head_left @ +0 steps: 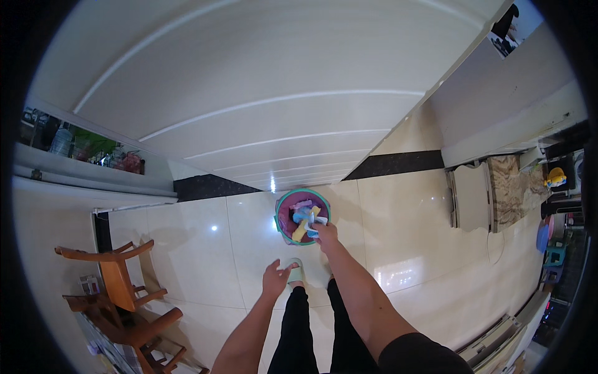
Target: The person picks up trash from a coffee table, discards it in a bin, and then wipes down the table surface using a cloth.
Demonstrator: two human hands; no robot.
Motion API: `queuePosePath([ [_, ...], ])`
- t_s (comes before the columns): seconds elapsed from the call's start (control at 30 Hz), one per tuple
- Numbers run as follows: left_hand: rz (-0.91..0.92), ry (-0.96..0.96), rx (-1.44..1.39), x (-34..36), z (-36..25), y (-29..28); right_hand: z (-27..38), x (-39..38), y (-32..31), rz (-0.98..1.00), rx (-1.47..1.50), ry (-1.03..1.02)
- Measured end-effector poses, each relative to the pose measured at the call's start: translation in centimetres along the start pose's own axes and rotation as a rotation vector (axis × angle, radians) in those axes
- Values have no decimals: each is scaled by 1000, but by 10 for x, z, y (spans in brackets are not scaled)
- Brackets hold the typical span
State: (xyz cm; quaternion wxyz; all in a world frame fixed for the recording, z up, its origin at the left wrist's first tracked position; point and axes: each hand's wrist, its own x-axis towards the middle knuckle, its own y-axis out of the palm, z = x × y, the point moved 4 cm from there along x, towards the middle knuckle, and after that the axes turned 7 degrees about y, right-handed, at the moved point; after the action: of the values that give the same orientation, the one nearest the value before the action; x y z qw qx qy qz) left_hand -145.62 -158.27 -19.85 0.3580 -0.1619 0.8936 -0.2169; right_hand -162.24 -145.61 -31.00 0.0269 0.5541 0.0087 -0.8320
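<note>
Standing at the far left, wooden chairs (118, 277) crowd the wall, their lower parts overlapping and hard to separate. Open tiled floor (199, 268) runs from them to the person's left hand (277, 278), which hangs relaxed, fingers loosely apart, above a pale green slipper (297, 274). Just ahead is a round bin (303, 191), mouth up, its green rim close to the foot of a big white panel (280, 131); whether they touch, I can't tell. Inside, a yellow strip (299, 231) slants, long axis from near left to far right, among crumpled blue and purple stuff. The right hand (325, 234) pinches a white-and-blue piece (316, 220) over the bin's right side. It points away from the person; fingers cover its near end, so its long axis is unclear. The right forearm hides most of the other foot. Beyond lies more bare floor, up to a marbled slab (506, 193); the far-right shelves are dim and cut off.
</note>
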Motion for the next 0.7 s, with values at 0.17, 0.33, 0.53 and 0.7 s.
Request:
queuePosePath([
  [0.17, -30, -93, -50, -44, 73, -3, -7, 7, 28, -57, -207, -21],
  [0.33, -22, -94, -146, -59, 92, -10, 0, -15, 35, -200, -427, -33],
  [0.53, -64, 49, -223, -57, 79, -29, 11, -34, 40, -265, -368, -94],
  [0.7, -100, 102, -283, -57, 76, -35, 19, -19, 25, -369, -357, -227],
])
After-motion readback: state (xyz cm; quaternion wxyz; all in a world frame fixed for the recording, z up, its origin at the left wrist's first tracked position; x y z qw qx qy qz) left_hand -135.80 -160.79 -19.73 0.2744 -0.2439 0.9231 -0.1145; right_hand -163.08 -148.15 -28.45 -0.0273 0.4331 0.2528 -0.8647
